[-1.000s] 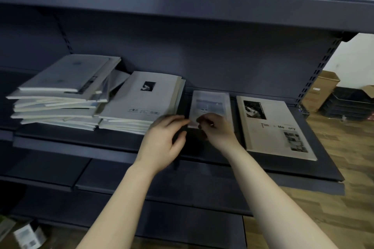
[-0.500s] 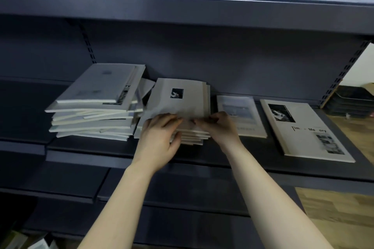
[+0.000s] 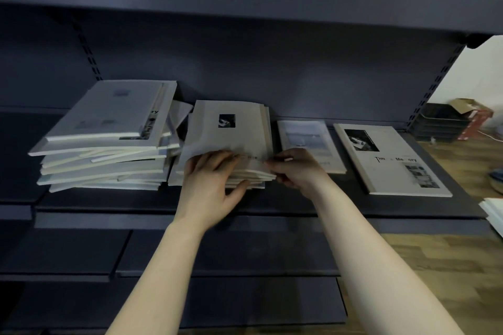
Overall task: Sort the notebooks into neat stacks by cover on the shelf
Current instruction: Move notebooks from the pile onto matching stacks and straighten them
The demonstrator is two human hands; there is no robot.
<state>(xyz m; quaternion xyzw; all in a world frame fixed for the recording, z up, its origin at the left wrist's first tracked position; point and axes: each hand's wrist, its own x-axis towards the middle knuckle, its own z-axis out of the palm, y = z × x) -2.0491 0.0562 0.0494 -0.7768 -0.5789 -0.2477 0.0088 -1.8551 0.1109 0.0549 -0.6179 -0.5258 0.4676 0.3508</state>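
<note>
With the left hand (image 3: pixel 215 185) spread flat on the middle stack (image 3: pixel 228 141) and the right hand (image 3: pixel 296 171) pinching its top cover's corner, lifting could slide looser notebooks beneath the fingers askew.

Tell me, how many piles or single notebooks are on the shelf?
4: a messy pile far left, a pile under both hands, a single notebook next, and a bigger one far right. More may be hidden.
</note>
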